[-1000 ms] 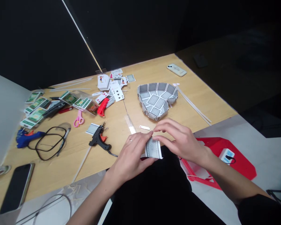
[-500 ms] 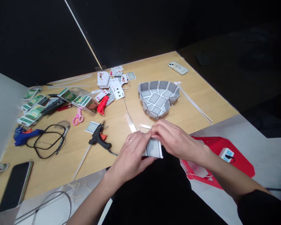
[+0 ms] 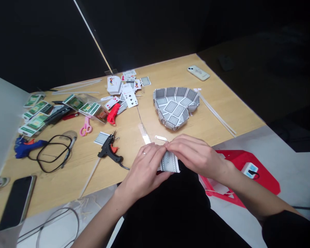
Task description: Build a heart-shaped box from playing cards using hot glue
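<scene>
At the table's front edge, my left hand (image 3: 147, 162) grips a playing card (image 3: 169, 162), patterned back up, its thumb underneath. My right hand (image 3: 193, 151) pinches the card's upper edge, its fingertips against those of the left; folded white edges show on the card's right side. Just beyond the fingers lies a narrow cut strip of card (image 3: 160, 138). Farther back sits a heart-shaped tray made of playing cards (image 3: 174, 107), with upright walls. To the left rests a black glue gun (image 3: 110, 150) with an orange trigger, beside a face-down card (image 3: 101, 138).
Pink scissors (image 3: 85, 126), a red tool (image 3: 113, 114), a blue glue gun (image 3: 28, 148) and card boxes (image 3: 34, 124) lie at left. Loose cards (image 3: 130, 97) spread behind. Thin white strips (image 3: 218, 113) and a phone (image 3: 198, 73) are at right; another phone (image 3: 17, 202) lies front left.
My right hand's fingers have flattened and stretched a little along the card's upper edge. The left hand keeps its hold, and the view has shifted slightly.
</scene>
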A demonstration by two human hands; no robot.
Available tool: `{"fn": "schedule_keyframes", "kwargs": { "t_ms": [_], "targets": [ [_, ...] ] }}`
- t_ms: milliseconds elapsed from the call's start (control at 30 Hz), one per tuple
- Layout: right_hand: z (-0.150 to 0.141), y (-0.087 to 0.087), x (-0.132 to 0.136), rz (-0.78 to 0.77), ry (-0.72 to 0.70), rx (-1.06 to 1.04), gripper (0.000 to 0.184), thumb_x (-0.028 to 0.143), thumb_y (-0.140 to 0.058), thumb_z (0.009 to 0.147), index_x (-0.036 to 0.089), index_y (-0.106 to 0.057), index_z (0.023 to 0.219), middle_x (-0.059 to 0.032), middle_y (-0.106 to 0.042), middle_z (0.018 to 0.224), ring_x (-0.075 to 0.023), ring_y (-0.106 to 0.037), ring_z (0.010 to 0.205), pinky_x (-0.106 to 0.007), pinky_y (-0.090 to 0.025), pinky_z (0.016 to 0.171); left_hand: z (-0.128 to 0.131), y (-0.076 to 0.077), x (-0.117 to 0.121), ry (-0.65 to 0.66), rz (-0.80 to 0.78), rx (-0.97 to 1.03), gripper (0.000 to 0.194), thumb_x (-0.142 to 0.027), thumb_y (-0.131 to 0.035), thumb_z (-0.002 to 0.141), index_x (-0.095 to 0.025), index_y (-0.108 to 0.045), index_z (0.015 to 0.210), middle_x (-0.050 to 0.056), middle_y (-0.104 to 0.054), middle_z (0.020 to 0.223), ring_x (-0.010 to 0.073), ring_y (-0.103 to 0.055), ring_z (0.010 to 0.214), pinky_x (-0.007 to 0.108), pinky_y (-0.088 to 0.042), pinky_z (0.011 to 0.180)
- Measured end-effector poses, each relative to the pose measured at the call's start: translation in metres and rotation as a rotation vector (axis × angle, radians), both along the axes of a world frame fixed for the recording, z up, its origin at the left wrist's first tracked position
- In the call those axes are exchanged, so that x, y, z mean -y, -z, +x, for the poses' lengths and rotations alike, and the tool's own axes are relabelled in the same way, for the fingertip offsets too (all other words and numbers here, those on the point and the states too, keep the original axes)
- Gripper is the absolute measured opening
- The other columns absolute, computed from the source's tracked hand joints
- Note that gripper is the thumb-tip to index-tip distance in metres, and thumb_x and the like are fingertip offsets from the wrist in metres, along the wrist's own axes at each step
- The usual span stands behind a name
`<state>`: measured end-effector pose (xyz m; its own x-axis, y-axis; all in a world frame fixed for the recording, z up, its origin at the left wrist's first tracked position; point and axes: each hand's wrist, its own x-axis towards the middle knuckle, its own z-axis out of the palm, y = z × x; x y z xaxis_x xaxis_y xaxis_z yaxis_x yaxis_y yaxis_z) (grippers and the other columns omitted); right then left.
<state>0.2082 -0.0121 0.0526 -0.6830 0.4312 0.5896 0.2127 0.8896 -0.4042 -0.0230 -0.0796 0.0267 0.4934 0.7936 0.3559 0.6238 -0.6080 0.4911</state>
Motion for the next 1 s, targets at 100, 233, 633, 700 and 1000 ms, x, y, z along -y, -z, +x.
{"fn": "schedule_keyframes", "kwargs": {
  "t_ms": [100, 233, 633, 700, 1000],
  "targets": [
    [-0.0005, -0.0019, -0.0012, -0.093, 0.001, 0.101, 0.021, 0.004, -0.053, 0.108, 0.016, -0.064, 0.123, -0.0125, -0.075, 0.114, -0.0256, -0.072, 0.11, -0.046, -0.065, 0.097, -0.0004, -0.0005, 0.0011, -0.001, 0.005, -0.006, 0.063, -0.038, -0.074, 0.103, -0.015, -0.045, 0.154, 0.018, -0.071, 0.13, 0.0367, -0.068, 0.121, 0.061, -0.054, 0.112],
    [-0.0021, -0.0013, -0.0035, -0.145, -0.024, 0.132, 0.02, 0.008, -0.046, 0.111, 0.019, -0.061, 0.12, -0.0114, -0.07, 0.113, -0.0255, -0.068, 0.111, -0.047, -0.063, 0.097, -0.001, 0.0001, 0.0023, 0.006, -0.002, 0.001, 0.065, -0.039, -0.075, 0.103, -0.016, -0.044, 0.156, 0.018, -0.071, 0.129, 0.0373, -0.068, 0.123, 0.061, -0.054, 0.113],
    [-0.0062, 0.0021, -0.0001, -0.277, 0.139, -0.089, 0.02, 0.007, -0.05, 0.111, 0.019, -0.061, 0.123, -0.0099, -0.066, 0.116, -0.0205, -0.066, 0.113, -0.037, -0.06, 0.099, -0.0051, 0.0048, -0.0004, -0.04, 0.042, -0.036, 0.087, -0.035, -0.077, 0.102, -0.017, -0.029, 0.173, 0.019, -0.07, 0.139, 0.0375, -0.068, 0.127, 0.061, -0.054, 0.114],
    [-0.0055, -0.0008, -0.0004, -0.293, 0.219, -0.117, 0.023, 0.007, -0.05, 0.111, 0.02, -0.063, 0.124, -0.0093, -0.068, 0.115, -0.0193, -0.069, 0.11, -0.035, -0.06, 0.096, -0.0061, 0.0053, -0.0012, -0.04, 0.054, -0.037, 0.09, -0.034, -0.077, 0.102, -0.017, -0.027, 0.174, 0.02, -0.069, 0.14, 0.037, -0.068, 0.127, 0.061, -0.053, 0.115],
    [-0.0097, 0.0007, 0.0008, -0.188, 0.157, 0.002, 0.019, 0.015, -0.062, 0.11, 0.022, -0.073, 0.124, -0.0099, -0.074, 0.114, -0.0246, -0.069, 0.109, -0.045, -0.063, 0.096, -0.0062, 0.0055, -0.0001, -0.04, 0.073, -0.07, 0.078, -0.036, -0.074, 0.103, -0.015, -0.035, 0.167, 0.021, -0.071, 0.135, 0.0382, -0.07, 0.123, 0.064, -0.055, 0.112]
  ]
}}
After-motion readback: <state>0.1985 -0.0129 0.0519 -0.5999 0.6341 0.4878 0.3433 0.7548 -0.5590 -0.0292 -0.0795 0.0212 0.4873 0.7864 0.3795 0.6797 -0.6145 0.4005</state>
